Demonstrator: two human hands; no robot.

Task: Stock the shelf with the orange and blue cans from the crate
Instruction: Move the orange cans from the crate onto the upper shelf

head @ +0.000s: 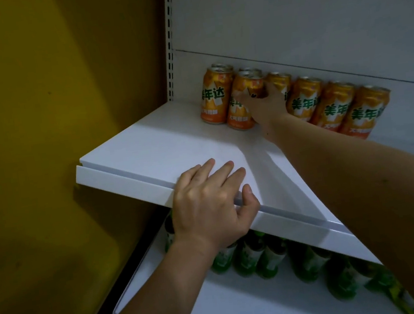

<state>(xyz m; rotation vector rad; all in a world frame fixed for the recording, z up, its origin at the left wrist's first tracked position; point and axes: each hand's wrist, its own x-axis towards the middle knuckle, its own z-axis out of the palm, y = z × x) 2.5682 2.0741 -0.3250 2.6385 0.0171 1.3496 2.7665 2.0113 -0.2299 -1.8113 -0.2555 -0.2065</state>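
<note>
My right hand [263,105] grips a can [244,100] near the shelf's [147,148] back edge; rigid, probably slick: hold mid-wall. Left hand [211,200], fingers flat, rests on the front edge.

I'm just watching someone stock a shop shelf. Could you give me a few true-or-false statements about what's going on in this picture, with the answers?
1. The right hand grips an orange can on the white shelf. True.
2. The left hand holds a blue can. False: it rests on the shelf's front edge and holds nothing.
3. Green bottles stand on the shelf below. True.
4. The orange cans lie on their sides. False: they stand upright.
5. The wall left of the shelf is red. False: the wall is yellow.
</note>
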